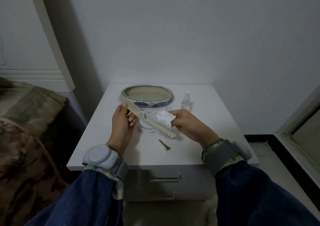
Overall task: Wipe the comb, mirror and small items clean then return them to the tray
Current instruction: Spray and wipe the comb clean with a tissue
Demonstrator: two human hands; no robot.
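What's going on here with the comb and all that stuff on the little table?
A person is cleaning a cream comb. The left hand holds its handle, while the right hand presses a white tissue against the teeth. Below it on the white nightstand lie a small round mirror and a metal hair clip. The blue-and-white dish behind looks empty, with a small spray bottle beside it.

Dim, cool light throughout; wide-angle bending at edges, corners darkened.
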